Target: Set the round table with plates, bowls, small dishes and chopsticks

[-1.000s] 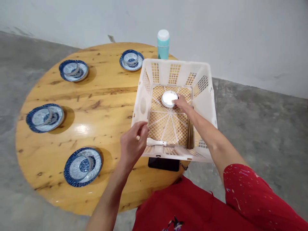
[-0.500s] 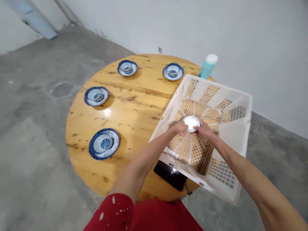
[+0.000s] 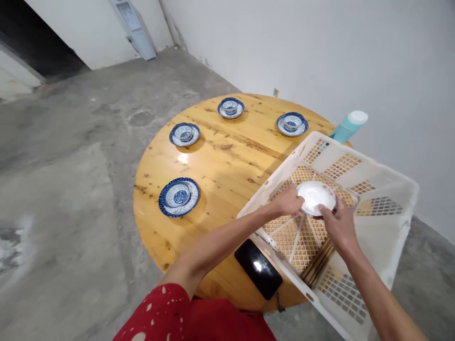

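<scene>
Both of my hands hold a small round white dish (image 3: 315, 196) above the floor of a white plastic basket (image 3: 391, 180). My left hand (image 3: 290, 201) grips its left edge. My right hand (image 3: 339, 225) has its thumb over the near right part of the rim. What lies beneath the dish is hidden, so I cannot tell if it is one dish or a stack. Below my right wrist, a bundle of brown chopsticks (image 3: 316, 265) lies along the basket's inner side.
Several blue-and-white plates with small bowls stand round the wooden table (image 3: 227, 175), the nearest plate (image 3: 194, 189) at left. A black phone (image 3: 259, 269) lies by the basket's near side. A turquoise bottle (image 3: 346, 128) stands behind the basket.
The white dish has been raised closer to me and looks larger, with both hands still on it. My view has swung left, shifting the table and basket rightward.
</scene>
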Available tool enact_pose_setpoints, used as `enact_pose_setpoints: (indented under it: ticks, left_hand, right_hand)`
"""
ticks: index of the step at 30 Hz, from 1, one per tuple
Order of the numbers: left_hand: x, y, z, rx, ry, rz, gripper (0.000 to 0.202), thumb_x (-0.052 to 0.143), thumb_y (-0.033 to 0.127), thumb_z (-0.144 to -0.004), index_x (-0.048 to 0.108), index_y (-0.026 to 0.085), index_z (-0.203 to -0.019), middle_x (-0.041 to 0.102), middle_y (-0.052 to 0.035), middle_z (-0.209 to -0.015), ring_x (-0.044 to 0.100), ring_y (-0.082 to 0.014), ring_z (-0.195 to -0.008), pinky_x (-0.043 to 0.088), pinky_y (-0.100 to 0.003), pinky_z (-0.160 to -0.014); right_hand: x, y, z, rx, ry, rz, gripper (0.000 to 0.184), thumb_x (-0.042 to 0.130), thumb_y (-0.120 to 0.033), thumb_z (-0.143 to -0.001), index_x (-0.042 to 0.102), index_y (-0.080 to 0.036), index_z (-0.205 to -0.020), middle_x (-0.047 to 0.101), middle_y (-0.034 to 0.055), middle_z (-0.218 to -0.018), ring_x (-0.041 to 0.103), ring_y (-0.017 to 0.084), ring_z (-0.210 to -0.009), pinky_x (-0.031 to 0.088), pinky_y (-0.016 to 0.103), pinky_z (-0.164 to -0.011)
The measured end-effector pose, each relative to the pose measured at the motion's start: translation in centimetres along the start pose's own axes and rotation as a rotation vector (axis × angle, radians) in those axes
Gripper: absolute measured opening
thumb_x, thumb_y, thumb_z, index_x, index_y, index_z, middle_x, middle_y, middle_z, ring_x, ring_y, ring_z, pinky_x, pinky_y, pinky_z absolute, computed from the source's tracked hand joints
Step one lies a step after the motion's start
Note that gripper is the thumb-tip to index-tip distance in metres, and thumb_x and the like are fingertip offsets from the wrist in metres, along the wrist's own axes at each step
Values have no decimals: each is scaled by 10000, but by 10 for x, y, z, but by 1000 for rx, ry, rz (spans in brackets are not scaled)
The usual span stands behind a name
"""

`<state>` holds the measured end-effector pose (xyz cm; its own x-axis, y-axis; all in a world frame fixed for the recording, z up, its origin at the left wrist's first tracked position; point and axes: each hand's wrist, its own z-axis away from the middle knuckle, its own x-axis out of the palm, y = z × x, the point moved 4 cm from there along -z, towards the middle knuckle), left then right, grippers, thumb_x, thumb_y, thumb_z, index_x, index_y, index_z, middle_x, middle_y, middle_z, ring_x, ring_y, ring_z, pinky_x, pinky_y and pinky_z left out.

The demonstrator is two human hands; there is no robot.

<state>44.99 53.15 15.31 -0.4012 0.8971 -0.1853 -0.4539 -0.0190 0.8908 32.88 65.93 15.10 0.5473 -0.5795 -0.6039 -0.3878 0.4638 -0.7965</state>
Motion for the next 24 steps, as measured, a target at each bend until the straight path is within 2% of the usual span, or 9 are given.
enact_pose_setpoints:
  ticks: [5, 7, 9, 11, 15, 16, 18, 21, 24]
  left_hand:
    - [-31, 23, 88, 96, 114, -189, 408, 447, 288, -918, 461, 134, -1296, 688, -61, -844, 658, -231, -862, 498, -312, -787]
    - [-37, 19, 127, 133, 157, -160, 414, 404, 303, -937, 446, 159, -1323, 685, -45, -847, 650, -221, -852, 492, -306, -784]
    - [-42, 2, 163, 151, 218, -132, 402, 370, 339, -968, 454, 175, -1325, 687, -49, -891, 646, -212, -847, 492, -308, -801]
    - [-44, -27, 196, 128, 265, -120, 384, 360, 364, -980, 487, 184, -1295, 688, -55, -928, 644, -210, -844, 493, -312, -809]
    - [-47, -111, 257, -38, 250, -1, 347, 350, 359, -974, 512, 176, -1221, 670, -22, -804, 635, -193, -676, 504, -302, -702]
    - [-51, -133, 274, -76, 280, 4, 323, 370, 348, -959, 528, 176, -1183, 665, -25, -797, 640, -196, -685, 506, -302, -698]
    - [-62, -172, 309, -120, 319, 30, 294, 397, 334, -940, 545, 182, -1144, 672, -34, -814, 645, -193, -667, 511, -301, -692]
    - [-86, -220, 364, -138, 370, 80, 269, 417, 340, -933, 555, 189, -1108, 691, -47, -801, 661, -201, -633, 518, -311, -678]
    - [-117, -262, 414, -153, 394, 180, 253, 435, 368, -933, 540, 202, -1093, 691, -33, -695, 691, -228, -610, 525, -324, -646]
  right_hand:
    - [-16, -77, 63, -137, 76, 125, 587, 521, -518, -893, 514, -296, -1437, 668, 125, -1255, 663, 352, -1122, 565, 549, -961]
    - [-8, -95, 92, -167, 59, 112, 584, 501, -539, -914, 467, -375, -1473, 652, 96, -1311, 640, 356, -1198, 547, 572, -1008]
    - [9, -103, 120, -191, 9, 75, 578, 487, -539, -926, 437, -425, -1491, 619, 72, -1380, 599, 355, -1279, 507, 601, -1071]
    - [36, -101, 150, -196, -67, 35, 594, 479, -520, -928, 410, -445, -1513, 593, 62, -1427, 564, 350, -1334, 475, 619, -1107]
    - [105, -83, 217, -143, -185, -18, 647, 494, -498, -872, 433, -473, -1515, 659, 30, -1362, 624, 371, -1267, 551, 617, -1010]
    - [124, -79, 236, -123, -207, -21, 639, 484, -493, -869, 452, -466, -1507, 674, 24, -1343, 633, 371, -1256, 557, 611, -1001]
    - [161, -79, 274, -94, -265, -24, 632, 458, -487, -890, 479, -362, -1510, 692, 71, -1314, 655, 361, -1225, 566, 578, -995]
    - [214, -93, 326, -71, -360, -29, 612, 415, -465, -940, 482, -232, -1503, 698, 130, -1283, 688, 328, -1158, 577, 525, -982]
    - [263, -125, 364, -94, -440, -53, 572, 443, -443, -916, 504, -328, -1473, 733, 56, -1205, 722, 315, -1041, 615, 505, -889]
